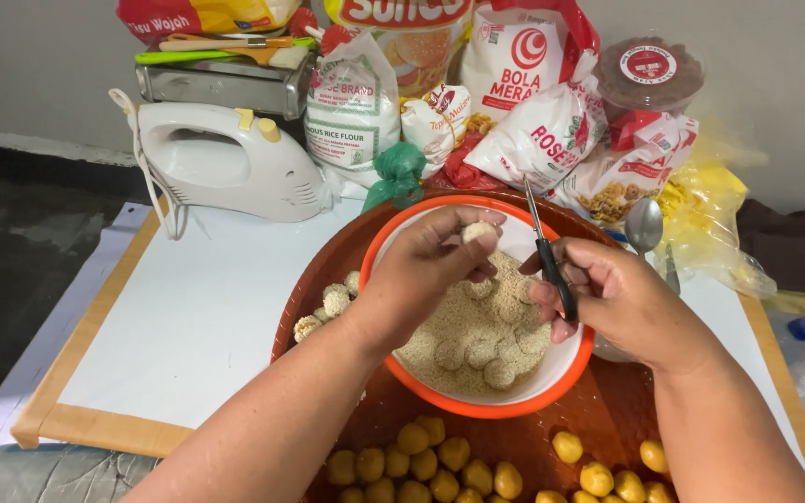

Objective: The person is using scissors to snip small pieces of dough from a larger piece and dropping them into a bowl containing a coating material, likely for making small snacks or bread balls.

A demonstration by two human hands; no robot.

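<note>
Yellow dough balls [426, 464] nearest; left hand [421, 270] pinching sesame-coated ball [478, 231], likely soft, best held lightly at sides; right hand [621, 298] fingers closed around scissors [549, 256] over bowl [477, 405].

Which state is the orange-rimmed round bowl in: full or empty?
Partly full: the orange-rimmed round bowl holds a bed of pale sesame seeds with coated dough balls, while white inner wall shows above.

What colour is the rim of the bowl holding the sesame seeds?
Orange rim, white inside; clearest in the head view.

One orange-rimmed bowl [386, 244] under both hands; one pair of scissors [548, 253]; one spoon [644, 226]; one hand mixer [225, 163] beyond left hand; four coated balls [333, 303] beside left wrist.
</note>
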